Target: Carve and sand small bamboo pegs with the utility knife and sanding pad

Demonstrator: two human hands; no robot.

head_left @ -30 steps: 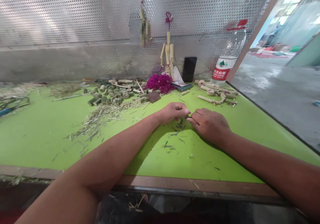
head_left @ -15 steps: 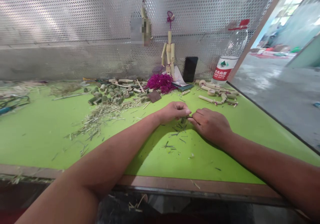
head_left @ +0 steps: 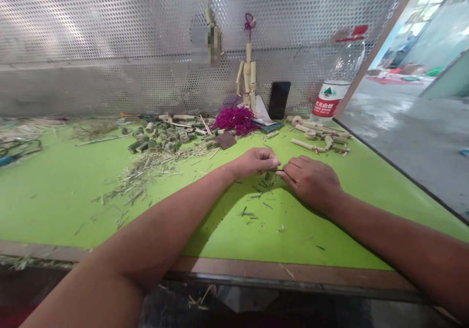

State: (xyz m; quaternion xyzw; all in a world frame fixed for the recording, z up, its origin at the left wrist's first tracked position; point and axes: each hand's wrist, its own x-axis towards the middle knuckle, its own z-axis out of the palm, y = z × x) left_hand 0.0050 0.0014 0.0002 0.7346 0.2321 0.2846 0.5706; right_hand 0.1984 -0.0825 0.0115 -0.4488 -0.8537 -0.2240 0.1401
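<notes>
Left hand (head_left: 254, 164): fingers curled, tips brought in toward right hand (head_left: 311, 182), whose fingers reach back to meet them. Between both: small bamboo piece (head_left: 270, 175), apparently pinched, though fingers hide much of it. Beneath: dark slivers (head_left: 252, 206) on green table (head_left: 54, 206).

Also on table: shavings (head_left: 142, 176), left of the hands; bamboo offcuts (head_left: 157, 140); magenta tassel (head_left: 234, 120); bamboo figure (head_left: 246, 74), upright against perforated metal panel (head_left: 110, 25); phone (head_left: 279, 100); plastic bottle (head_left: 330, 93); bamboo rods (head_left: 315, 140), far right.
</notes>
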